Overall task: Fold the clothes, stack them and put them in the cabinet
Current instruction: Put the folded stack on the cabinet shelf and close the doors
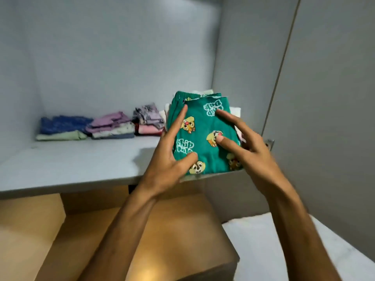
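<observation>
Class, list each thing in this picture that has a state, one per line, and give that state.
Green printed garment: folded, topping a stack on the shelf.
Left hand: open, touching it.
Right hand: open, fingers spread on it.
Three other stacks: folded.
Cabinet shelf: open.

Pale grey flat cabinet shelf, front edge running L to R. On it, along the back: folded pile w/ blue top over pale green at far L, pink/lilac folded pile just beside it, then patterned grey-lilac pile over pink/red. At R end, stack topped by green cartoon-print folded garment, at shelf front edge, white pieces under.
</observation>
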